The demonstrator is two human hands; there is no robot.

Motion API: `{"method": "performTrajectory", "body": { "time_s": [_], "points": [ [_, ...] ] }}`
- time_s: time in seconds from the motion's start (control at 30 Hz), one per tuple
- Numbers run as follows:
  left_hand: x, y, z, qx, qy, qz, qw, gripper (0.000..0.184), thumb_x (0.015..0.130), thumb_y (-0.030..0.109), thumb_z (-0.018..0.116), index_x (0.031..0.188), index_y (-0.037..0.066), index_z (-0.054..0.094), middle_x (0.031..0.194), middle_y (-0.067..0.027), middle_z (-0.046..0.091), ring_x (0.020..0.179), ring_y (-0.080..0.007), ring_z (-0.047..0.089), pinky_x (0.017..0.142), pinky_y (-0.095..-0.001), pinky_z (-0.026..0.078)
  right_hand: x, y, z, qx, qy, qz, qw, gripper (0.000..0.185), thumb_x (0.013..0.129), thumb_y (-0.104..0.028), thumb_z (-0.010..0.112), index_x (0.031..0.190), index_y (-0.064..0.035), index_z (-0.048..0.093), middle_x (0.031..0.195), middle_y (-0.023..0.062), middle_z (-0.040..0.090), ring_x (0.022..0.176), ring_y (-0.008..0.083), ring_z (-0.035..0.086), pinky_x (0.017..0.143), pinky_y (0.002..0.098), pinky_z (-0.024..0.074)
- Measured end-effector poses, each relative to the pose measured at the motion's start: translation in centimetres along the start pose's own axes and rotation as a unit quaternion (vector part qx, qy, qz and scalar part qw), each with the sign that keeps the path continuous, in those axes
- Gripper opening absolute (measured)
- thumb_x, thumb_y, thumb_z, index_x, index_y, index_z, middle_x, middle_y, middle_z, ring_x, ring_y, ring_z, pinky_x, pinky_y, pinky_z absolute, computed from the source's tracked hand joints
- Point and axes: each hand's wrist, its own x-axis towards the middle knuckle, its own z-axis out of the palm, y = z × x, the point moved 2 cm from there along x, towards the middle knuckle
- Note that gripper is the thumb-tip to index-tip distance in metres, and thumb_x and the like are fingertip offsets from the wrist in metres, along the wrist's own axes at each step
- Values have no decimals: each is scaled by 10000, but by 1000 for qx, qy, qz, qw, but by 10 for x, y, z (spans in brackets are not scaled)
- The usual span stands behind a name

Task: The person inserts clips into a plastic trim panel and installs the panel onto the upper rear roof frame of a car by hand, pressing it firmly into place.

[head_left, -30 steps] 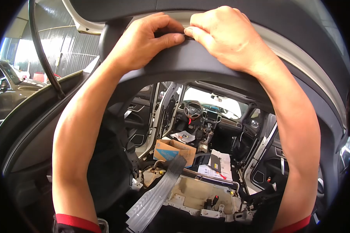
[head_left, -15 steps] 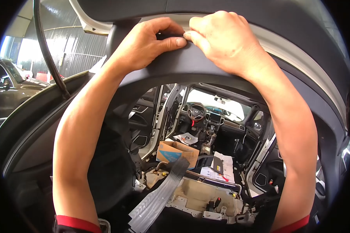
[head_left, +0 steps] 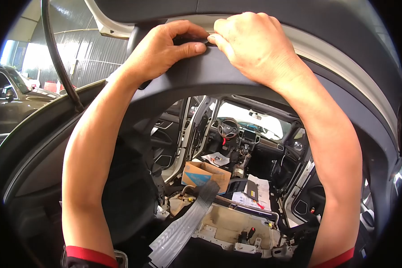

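Both hands are raised to the upper edge of a dark grey trim panel [head_left: 201, 71] that arches across the car's rear opening. My left hand [head_left: 165, 47] grips that edge, thumb on the near face and curled fingers on the far side, partly hidden. Close beside it, my right hand [head_left: 254, 47] is closed at the same edge, its thumb tip nearly meeting the left fingers. What lies under the right fingers is mostly covered. Just above runs the white body frame [head_left: 295, 38], with the dark-lined tailgate [head_left: 254, 6] overhead.
A gas strut [head_left: 56, 53] stands at the left. Inside the stripped cabin are a cardboard box [head_left: 196, 173], a grey metallic strip [head_left: 176, 236], papers [head_left: 264, 190] and a steering wheel [head_left: 228, 128]. A dark car [head_left: 20, 105] is parked outside at the left.
Both hands have shifted slightly left along the panel edge, still close together. The cabin appears a little lower and further right, as the view has moved slightly.
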Motion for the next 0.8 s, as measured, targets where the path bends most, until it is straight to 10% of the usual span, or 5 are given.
{"method": "performTrajectory", "body": {
  "time_s": [0.23,0.4,0.63,0.67,0.8],
  "points": [
    [5,-5,3,84,77,57,992,233,995,200,673,1096,-1,738,1009,-46,746,927,-140,676,861,-274,523,2,3,2,50,10,-13,999,294,971,-320,626,906,-65,758,862,179,741,859,356,736,800,460,595],
    [5,-16,-8,-126,60,-29,990,388,1081,334,534,1189,0,699,1122,-74,728,1030,-130,654,957,-277,491,8,-2,3,35,7,-15,999,296,969,-330,631,919,-61,744,857,177,740,862,366,732,801,472,589],
    [-6,6,1,79,44,-11,996,357,883,294,759,1155,65,723,1125,-185,703,1078,-343,650,968,-411,498,-26,-16,-13,344,339,-58,874,184,906,-174,660,762,-62,641,658,105,624,588,323,621,583,410,526],
    [-6,5,0,101,54,12,993,323,886,273,753,1133,66,731,1096,-176,709,1064,-343,651,959,-408,501,-45,-31,-15,376,262,-155,875,178,904,-152,677,757,-67,624,716,72,658,616,201,630,568,320,515],
    [-9,8,16,190,153,102,964,169,895,121,722,1050,58,748,1002,-111,737,924,-295,682,835,-390,549,-104,-118,-24,388,97,-257,880,289,824,-248,749,663,-124,544,576,0,534,513,180,599,441,322,498]
  ]
}}
